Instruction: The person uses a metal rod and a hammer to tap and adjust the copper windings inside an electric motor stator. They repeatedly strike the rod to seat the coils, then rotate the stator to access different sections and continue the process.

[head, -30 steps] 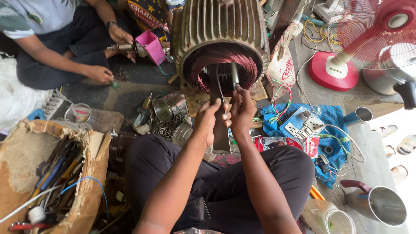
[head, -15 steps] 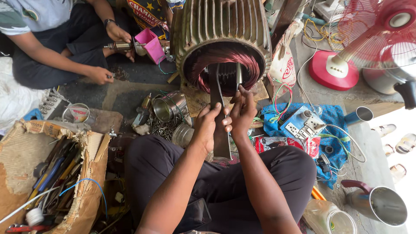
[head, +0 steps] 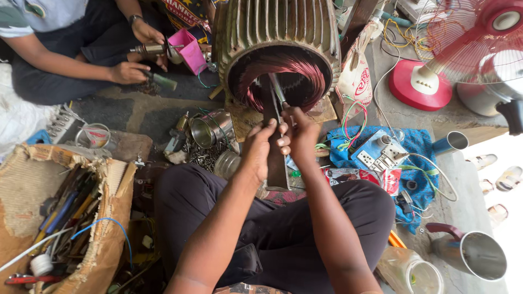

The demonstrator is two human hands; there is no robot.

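Just in front of the ribbed motor housing [head: 275,24], the left hand [head: 259,149] grips a flat dark bar [head: 275,158]; the right hand [head: 299,130] has its fingers [head: 284,142] pinching a thin rod [head: 276,90] that reaches into the copper windings [head: 305,68].

Two bare forearms reached forward and upward from the bottom of the view, converging so that both hands met close together near the centre. The left hand [head: 260,148] was held with its back toward the camera, knuckles up, fingers curled inward into a closed grip. The right hand [head: 298,133] sat just beside it, touching or nearly touching, its fingers also bent and pinched shut, the fingertips pointing away from the body. Both wrists were fairly straight and both elbows bent. The person sat with knees spread wide, dark trousers covering both legs beneath the arms.
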